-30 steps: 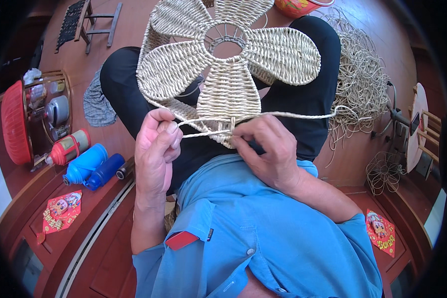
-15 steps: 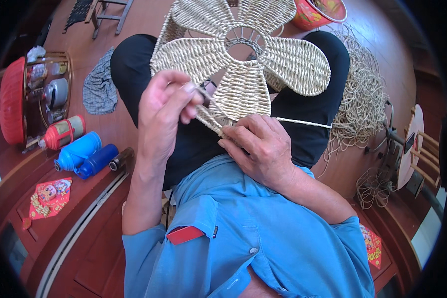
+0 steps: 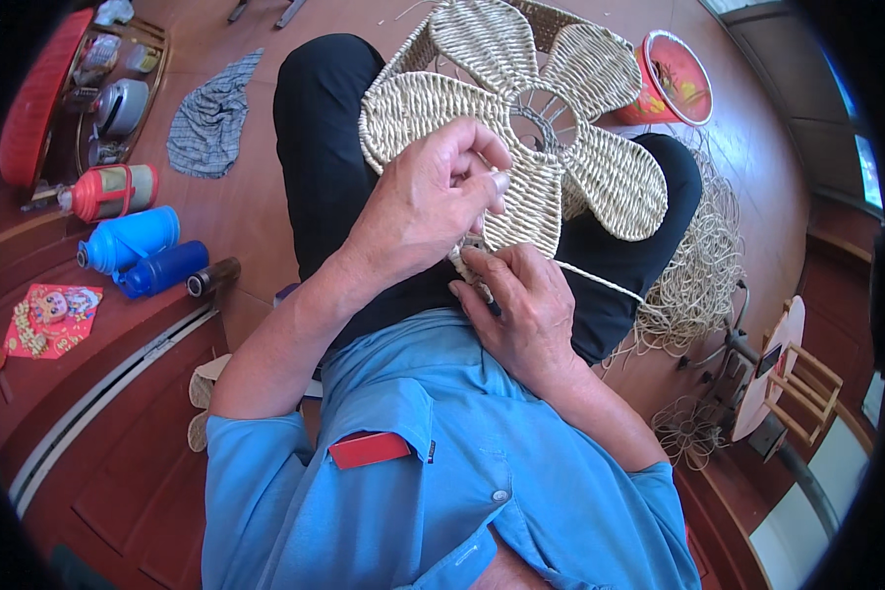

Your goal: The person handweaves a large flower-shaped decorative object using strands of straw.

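Mid-weave on a flower-shaped woven rope piece [image 3: 521,128], propped across the lap against black trousers [image 3: 334,167]. Left hand [image 3: 428,202] raised over the lower petal, fingers [image 3: 487,177] pinched on what looks like a thin pale strand, though the strand itself barely shows there. Right hand [image 3: 526,310] pressed against the petal's lower edge, fingers curled on the weave, seemingly pinning the working rope strand [image 3: 600,280] that runs off to the right toward a loose heap of rope [image 3: 703,265] on the floor. Step in hand, by the look of it: drawing the strand through and tightening a row at the petal's base. Next move likely calls for a steady pull with the left while the right keeps the row from slipping, then feeding the strand under the next rib.

Off to the left on the wooden floor [image 3: 246,226]: a red flask [image 3: 113,192], two blue flasks [image 3: 143,251], a checked cloth [image 3: 211,113]. Red bucket [image 3: 674,79] beyond the piece.
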`<action>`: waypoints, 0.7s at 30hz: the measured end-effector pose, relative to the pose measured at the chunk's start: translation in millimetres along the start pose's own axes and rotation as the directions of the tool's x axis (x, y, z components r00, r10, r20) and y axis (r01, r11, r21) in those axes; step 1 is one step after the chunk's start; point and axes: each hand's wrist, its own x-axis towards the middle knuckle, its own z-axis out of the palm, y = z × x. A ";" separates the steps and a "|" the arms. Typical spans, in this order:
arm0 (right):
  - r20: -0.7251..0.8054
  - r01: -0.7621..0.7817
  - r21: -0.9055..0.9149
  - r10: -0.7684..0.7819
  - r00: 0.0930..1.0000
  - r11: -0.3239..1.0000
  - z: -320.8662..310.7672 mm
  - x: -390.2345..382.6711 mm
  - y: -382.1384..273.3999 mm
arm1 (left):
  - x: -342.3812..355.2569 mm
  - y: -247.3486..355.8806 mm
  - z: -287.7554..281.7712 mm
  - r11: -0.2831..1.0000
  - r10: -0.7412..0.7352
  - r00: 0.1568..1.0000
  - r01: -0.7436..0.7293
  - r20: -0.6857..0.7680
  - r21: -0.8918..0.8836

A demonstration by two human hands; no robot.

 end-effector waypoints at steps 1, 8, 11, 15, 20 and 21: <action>0.007 -0.006 -0.008 0.006 1.000 1.000 0.8 0.3 -0.1 | -1.3 -1.5 -0.9 1.000 0.004 1.000 -0.004 -0.010 -0.005; 0.067 -0.094 -0.032 0.096 0.993 0.995 1.9 2.4 -5.1 | -31.8 -13.1 -6.0 0.994 0.056 0.981 -0.073 -0.185 -0.083; 0.078 -0.126 -0.052 0.130 0.988 0.991 1.9 2.8 -7.0 | -61.3 -27.0 -15.9 0.997 0.017 0.934 -0.044 -0.356 -0.066; 0.071 -0.149 -0.020 0.150 0.986 0.989 0.7 2.3 -5.4 | -93.9 -57.0 -6.1 0.987 -0.153 0.935 0.129 -0.321 -0.094; 0.067 -0.126 -0.034 0.128 0.990 0.991 -4.9 5.6 -9.7 | -97.4 -77.2 22.0 0.994 -0.071 0.939 0.038 -0.335 -0.106; 0.072 -0.140 -0.029 0.142 0.987 0.990 -6.2 6.0 -11.3 | -96.1 -82.1 25.1 0.993 -0.068 0.937 0.031 -0.343 -0.112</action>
